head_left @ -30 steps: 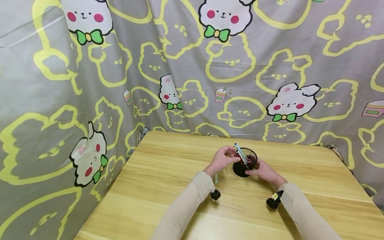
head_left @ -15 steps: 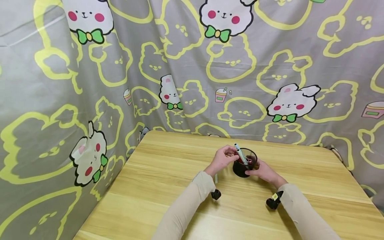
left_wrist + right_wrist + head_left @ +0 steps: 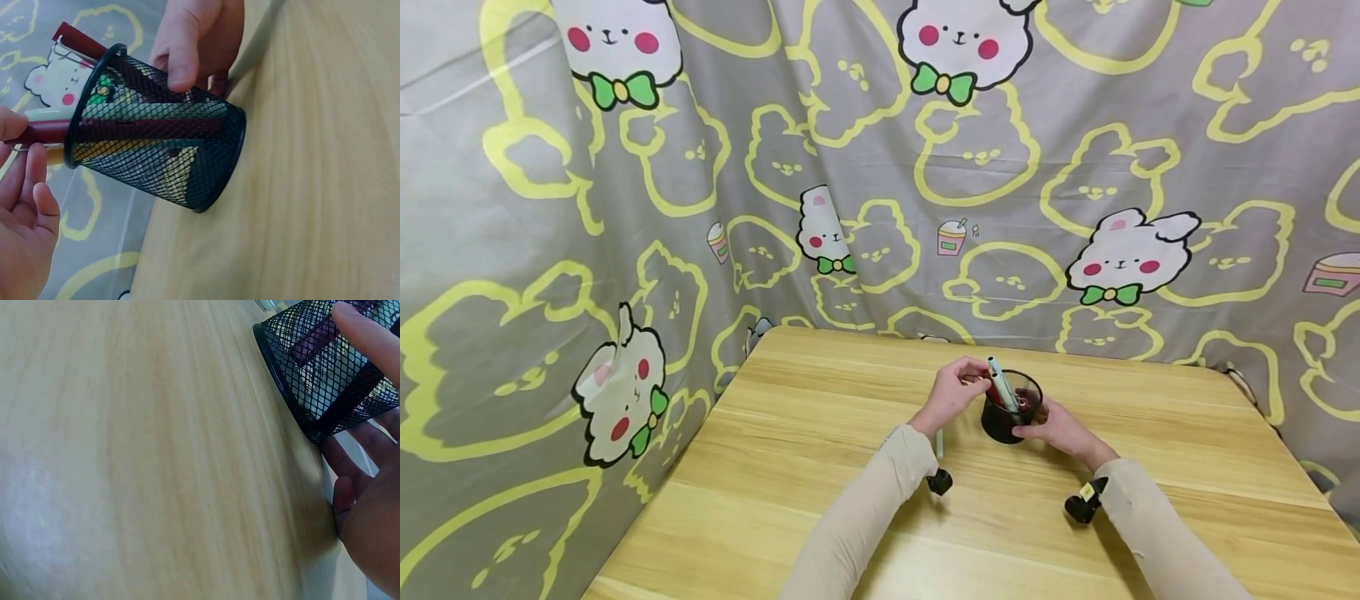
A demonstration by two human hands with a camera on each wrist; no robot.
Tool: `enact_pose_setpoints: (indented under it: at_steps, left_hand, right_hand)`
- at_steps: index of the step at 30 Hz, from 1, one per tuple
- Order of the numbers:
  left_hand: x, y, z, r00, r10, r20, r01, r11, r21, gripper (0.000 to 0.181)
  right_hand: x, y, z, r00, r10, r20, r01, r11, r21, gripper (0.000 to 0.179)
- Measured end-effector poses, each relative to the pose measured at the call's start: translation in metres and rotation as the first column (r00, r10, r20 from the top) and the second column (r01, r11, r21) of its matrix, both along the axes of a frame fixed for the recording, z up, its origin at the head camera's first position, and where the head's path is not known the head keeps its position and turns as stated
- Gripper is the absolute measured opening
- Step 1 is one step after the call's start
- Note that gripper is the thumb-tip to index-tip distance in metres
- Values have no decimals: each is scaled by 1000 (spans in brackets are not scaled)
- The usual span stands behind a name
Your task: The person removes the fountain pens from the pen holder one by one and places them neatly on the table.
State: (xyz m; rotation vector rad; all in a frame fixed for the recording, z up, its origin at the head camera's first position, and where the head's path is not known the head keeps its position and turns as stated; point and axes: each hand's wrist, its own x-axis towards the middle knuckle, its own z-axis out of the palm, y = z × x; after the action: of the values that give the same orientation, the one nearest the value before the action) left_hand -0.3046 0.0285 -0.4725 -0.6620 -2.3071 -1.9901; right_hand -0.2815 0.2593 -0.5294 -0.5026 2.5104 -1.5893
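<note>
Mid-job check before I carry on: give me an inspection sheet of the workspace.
Surface: wood-grain table.
Job's things: black mesh pen holder containing pens, including pale-green pens and a dark-red pen.
Clutter: pale-green stick-like item beside the left sleeve.
Hands: left hand pinches the dark-red pen above the rim; right hand grips the holder.
Cables: nothing seen.
Surroundings: cartoon-print curtain behind and left.

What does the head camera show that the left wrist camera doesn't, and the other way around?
Only the head view shows the sleeves and the black cameras on both wrists.
Only the left wrist view clearly shows the lower lengths of the pens through the mesh.
Both show the mesh cup, left hand, right hand, a dark red pen, table and curtain.
</note>
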Motion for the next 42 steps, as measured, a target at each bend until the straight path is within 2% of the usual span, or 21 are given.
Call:
enact_pose_setpoints:
  at_steps: [16, 23, 29, 34, 38, 42]
  left_hand:
    - [-7, -3, 12, 994, 71, -83, -68, 997, 47, 21]
    - [-8, -4, 18, 993, 82, -89, -76, 995, 62, 15]
    - [-8, -6, 26, 993, 70, -98, -66, 997, 48, 17]
    - [-11, -10, 31, 994, 70, -80, -67, 997, 44, 18]
    - [-14, -14, 37, 994, 87, -73, -83, 995, 56, 18]
    - [-18, -19, 46, 992, 87, -93, -80, 994, 77, 20]
  right_hand:
    - [0, -2, -2, 1000, -5, 9, 5, 1000, 9, 77]
    - [0, -2, -2, 1000, -2, -4, 2, 1000, 7, 76]
    - [1, -2, 0, 1000, 12, 1, -12, 1000, -19, 76]
    - [3, -2, 2, 1000, 16, 3, -16, 999, -29, 76]
    - [3, -1, 2, 1000, 21, 4, -21, 999, -27, 77]
    - [1, 0, 2, 1000, 24, -4, -24, 999, -26, 76]
